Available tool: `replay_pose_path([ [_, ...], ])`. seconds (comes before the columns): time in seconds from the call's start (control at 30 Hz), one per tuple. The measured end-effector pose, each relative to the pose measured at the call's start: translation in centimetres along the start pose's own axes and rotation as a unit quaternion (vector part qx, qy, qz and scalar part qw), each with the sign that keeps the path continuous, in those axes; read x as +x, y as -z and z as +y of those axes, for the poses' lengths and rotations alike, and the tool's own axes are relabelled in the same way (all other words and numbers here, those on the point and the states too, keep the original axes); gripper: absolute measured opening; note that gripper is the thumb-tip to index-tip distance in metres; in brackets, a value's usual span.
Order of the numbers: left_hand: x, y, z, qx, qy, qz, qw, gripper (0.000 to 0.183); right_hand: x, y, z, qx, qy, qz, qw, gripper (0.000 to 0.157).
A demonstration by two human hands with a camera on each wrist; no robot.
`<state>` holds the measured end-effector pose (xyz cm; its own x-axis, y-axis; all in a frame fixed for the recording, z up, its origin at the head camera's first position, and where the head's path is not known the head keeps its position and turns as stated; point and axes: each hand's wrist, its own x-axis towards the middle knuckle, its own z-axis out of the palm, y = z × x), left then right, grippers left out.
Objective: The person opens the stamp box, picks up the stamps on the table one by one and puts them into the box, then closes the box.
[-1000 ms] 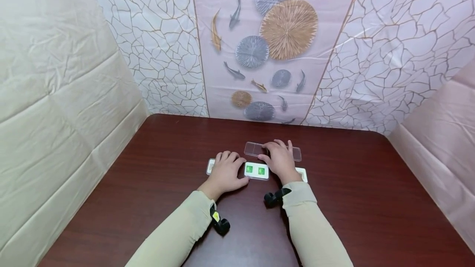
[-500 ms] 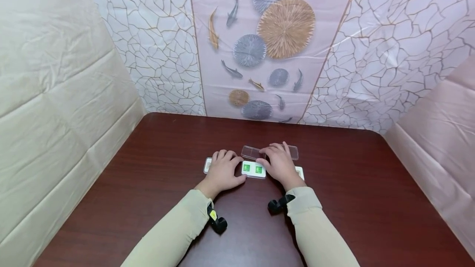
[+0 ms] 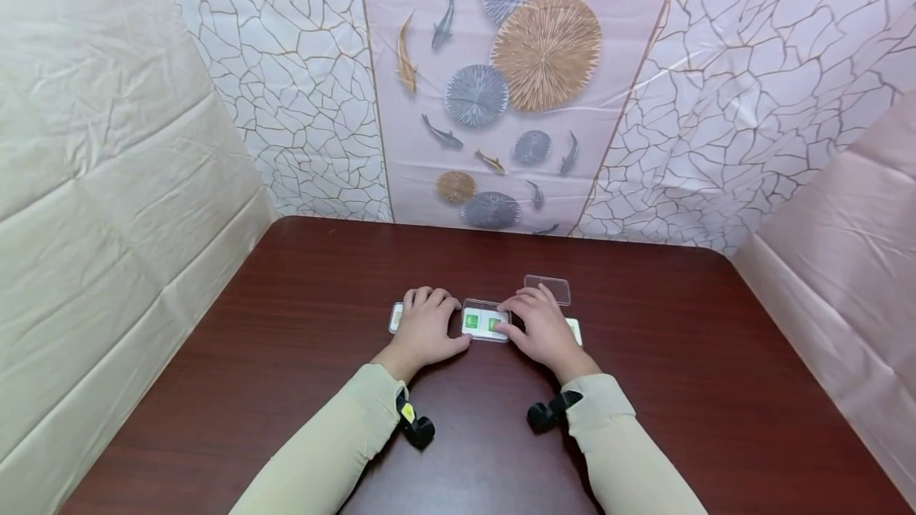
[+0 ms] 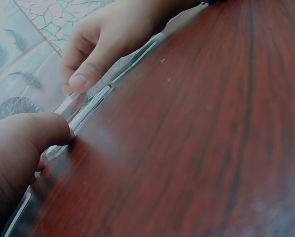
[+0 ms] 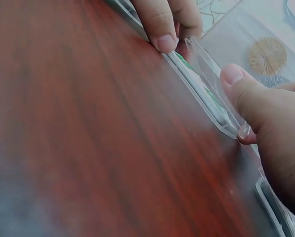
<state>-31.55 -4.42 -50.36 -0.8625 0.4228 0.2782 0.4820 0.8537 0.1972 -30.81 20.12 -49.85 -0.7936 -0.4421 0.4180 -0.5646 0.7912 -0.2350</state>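
Note:
A shallow clear plastic case point(image 3: 472, 323) lies on the table, holding a white insert with two green squares. My left hand point(image 3: 421, 334) grips the case's left end, its thumb at the near corner. In the right wrist view, the left thumb point(image 5: 165, 43) touches the case edge. My right hand point(image 3: 540, 331) pinches a clear lid point(image 5: 201, 57) by its right end. That lid stands tilted over the case, its near edge raised. Part of it is hidden behind the right thumb point(image 5: 233, 74).
A second clear lid point(image 3: 547, 291) lies behind the right hand. Similar white-filled cases sit on either side: the left case point(image 3: 396, 318) and the right case point(image 3: 574, 331), both partly covered by the hands. The dark red table point(image 3: 322, 420) meets patterned cloth at the back.
My right hand has brought one clear lid from behind the middle case toward me and over it. The left hand has stayed at the case's left end.

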Motion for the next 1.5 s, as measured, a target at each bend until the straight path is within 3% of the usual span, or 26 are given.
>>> replay_pose_path([
  [0.9, -0.17, -0.21, -0.22, 0.014, -0.042, 0.007, 0.999, 0.059, -1.04, 0.09, -0.15, 0.01, 0.032, 0.003, 0.999, 0.039],
  [1.5, -0.22, 0.34, 0.04, 0.016, -0.033, -0.007, 0.9993, 0.056, -0.89, 0.36, -0.54, 0.007, 0.024, -0.002, 1.0, 0.037],
])
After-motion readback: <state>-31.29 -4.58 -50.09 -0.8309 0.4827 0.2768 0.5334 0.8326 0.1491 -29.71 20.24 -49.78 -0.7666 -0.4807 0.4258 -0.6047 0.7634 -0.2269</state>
